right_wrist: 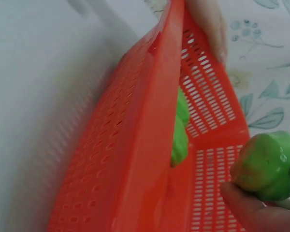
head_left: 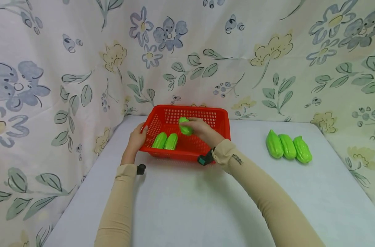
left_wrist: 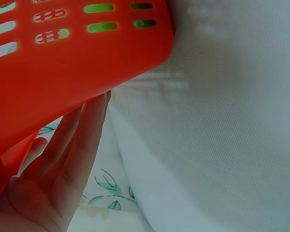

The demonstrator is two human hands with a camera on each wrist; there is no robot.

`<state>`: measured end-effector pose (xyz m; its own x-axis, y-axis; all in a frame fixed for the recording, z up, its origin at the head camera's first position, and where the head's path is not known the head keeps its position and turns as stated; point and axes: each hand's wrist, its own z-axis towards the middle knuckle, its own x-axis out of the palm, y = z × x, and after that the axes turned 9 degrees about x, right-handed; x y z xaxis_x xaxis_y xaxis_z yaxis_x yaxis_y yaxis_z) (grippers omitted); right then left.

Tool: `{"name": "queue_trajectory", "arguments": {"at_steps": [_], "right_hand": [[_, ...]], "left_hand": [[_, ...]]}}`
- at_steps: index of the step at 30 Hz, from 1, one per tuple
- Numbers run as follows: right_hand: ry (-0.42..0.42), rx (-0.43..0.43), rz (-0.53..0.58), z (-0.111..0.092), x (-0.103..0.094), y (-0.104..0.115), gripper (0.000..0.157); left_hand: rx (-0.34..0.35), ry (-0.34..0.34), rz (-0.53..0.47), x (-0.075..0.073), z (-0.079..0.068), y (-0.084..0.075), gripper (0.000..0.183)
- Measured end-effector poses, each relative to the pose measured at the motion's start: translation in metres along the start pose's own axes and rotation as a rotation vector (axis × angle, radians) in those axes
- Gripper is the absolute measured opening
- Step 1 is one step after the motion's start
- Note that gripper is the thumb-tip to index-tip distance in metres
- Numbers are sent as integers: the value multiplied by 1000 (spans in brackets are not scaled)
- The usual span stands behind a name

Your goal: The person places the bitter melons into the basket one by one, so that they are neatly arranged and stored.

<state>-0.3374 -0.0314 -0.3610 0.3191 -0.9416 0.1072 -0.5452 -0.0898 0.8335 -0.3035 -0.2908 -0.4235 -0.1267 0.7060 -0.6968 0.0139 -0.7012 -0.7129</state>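
Observation:
A red plastic basket (head_left: 187, 156) with slotted walls stands on the table. My left hand (head_left: 137, 139) grips its left rim, thumb over the top; in the left wrist view the fingers (left_wrist: 82, 140) lie against the outside under the rim. Above the basket's inside, my right hand (head_left: 201, 128) holds a bright green bitter melon (head_left: 185, 126). The right wrist view shows this bitter melon (right_wrist: 268, 166) between thumb and fingers, its rounded end facing the camera. Two more bitter melons (head_left: 159, 140) (head_left: 171, 141) lie side by side in the basket's left front part.
Three further bitter melons (head_left: 288, 146) lie in a row on the white tabletop (head_left: 181, 206), right of the basket. A flower-patterned cloth (head_left: 190, 51) hangs behind the table and along both sides.

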Motion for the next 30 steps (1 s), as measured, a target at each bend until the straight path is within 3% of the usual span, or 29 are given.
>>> {"name": "queue_trajectory", "arguments": {"at_steps": [13, 23, 30], "right_hand": [[-11, 114, -164, 8, 6, -1, 37], [22, 287, -259, 13, 9, 2, 68], [51, 329, -241, 18, 12, 2, 68]], "left_hand": [[-30, 19, -23, 0, -1, 1, 56], [-43, 21, -26, 1, 1, -1, 55], [-28, 14, -18, 0, 0, 0, 55]]}}
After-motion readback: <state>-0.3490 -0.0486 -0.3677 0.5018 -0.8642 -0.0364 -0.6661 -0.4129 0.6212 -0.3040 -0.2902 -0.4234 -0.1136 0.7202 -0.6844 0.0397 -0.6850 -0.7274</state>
